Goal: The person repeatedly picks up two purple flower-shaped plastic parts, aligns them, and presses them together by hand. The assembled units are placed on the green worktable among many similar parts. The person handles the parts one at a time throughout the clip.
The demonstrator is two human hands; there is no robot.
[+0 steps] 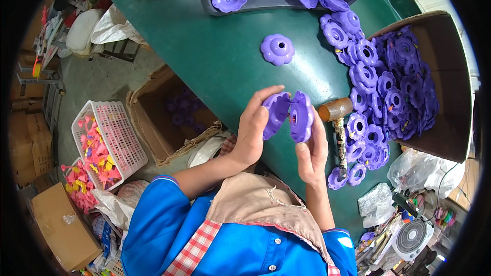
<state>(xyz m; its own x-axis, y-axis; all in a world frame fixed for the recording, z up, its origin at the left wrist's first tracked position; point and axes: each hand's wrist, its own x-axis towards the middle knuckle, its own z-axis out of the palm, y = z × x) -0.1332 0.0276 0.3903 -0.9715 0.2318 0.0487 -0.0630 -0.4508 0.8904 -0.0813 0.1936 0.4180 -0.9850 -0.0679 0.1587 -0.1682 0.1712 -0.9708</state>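
My left hand (254, 125) grips a purple flower-shaped plastic shell (276, 114), its hollow side turned to the right. Facing it, a second purple flower-shaped piece (302, 116) is held in my right hand (313, 156), with something small and reddish at its middle. The two pieces stand on edge close together, tilted like an open clam above the table's near edge. A single purple shell (277, 49) lies dome up on the green table (225, 46), beyond my hands. Just right of my right hand is a mallet (336, 110) with a brown head and a patterned handle.
Ringed purple pieces (366, 74) spill along the table from a tipped cardboard box (458, 71) at right. A dark crate (204, 0) of purple shells stands at the back. Below the table's left edge are an open carton (148, 97) and a white basket (120, 133) of pink parts.
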